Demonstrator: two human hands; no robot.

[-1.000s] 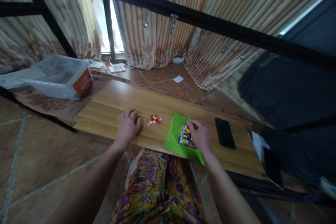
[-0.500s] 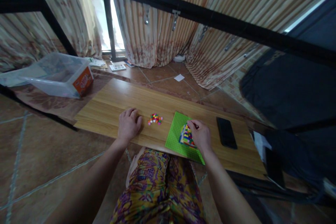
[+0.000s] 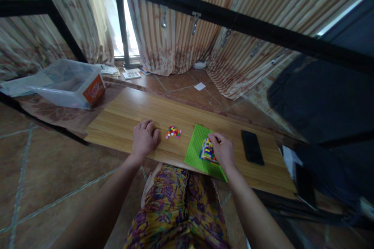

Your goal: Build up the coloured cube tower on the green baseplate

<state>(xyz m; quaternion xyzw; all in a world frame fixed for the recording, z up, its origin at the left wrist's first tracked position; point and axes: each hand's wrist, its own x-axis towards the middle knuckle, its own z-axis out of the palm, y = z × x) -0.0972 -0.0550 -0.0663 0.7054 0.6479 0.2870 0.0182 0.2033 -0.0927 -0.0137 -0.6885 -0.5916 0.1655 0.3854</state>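
My left hand [image 3: 145, 138] rests on the wooden board [image 3: 163, 107] with its fingers loosely spread and nothing in them. Just to its right lies a small heap of loose coloured bricks [image 3: 173, 132]. A green studded baseplate [image 3: 191, 151] sits further right, reaching the board's near edge. On it stands a blocky build of multicoloured toy bricks [image 3: 207, 151], partly covered by my right hand [image 3: 223, 151]. Thumb and forefinger of that hand are pinched together at the top of the build; whatever is between them is too small to make out.
A black phone [image 3: 252, 147] lies right of the baseplate. Beyond the board's left end stands a clear plastic bin [image 3: 62, 95] with an orange label. A black metal bar [image 3: 187, 6] crosses above the far side, before striped curtains [image 3: 181, 46]. Another dark device [image 3: 305, 186] lies off the right end.
Hardly anything differs. The whole view has shifted slightly; both hands keep their places, the right one still pinching at the brick build.
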